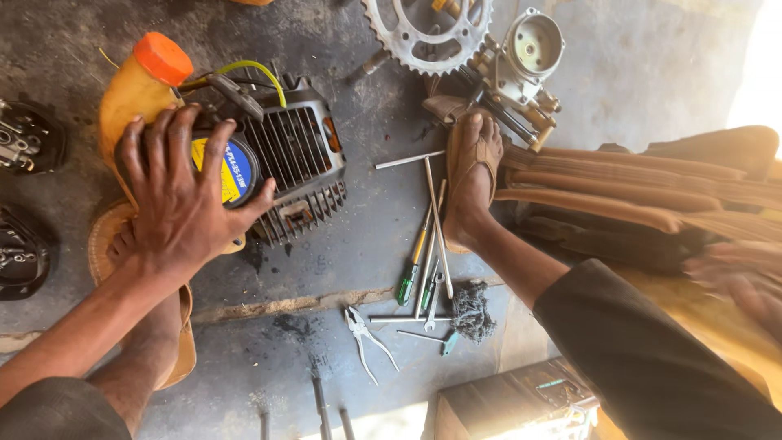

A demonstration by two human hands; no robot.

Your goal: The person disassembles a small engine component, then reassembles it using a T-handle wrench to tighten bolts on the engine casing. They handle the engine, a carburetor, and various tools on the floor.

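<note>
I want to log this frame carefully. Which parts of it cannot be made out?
All in the head view:
- Round tin: mostly covered by the left hand.
- Right hand: motion-blurred near the right edge; its fingers and any grasp are unreadable.
- Sprocket: cut off by the top edge.
- Dark engine parts: cropped by the left edge.

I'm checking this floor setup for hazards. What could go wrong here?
The left hand presses a round tin against the finned engine cylinder; a slip could scrape fingers on the fins. The screwdrivers and pliers lie loose beside the sandalled foot, easy to step on.
</note>
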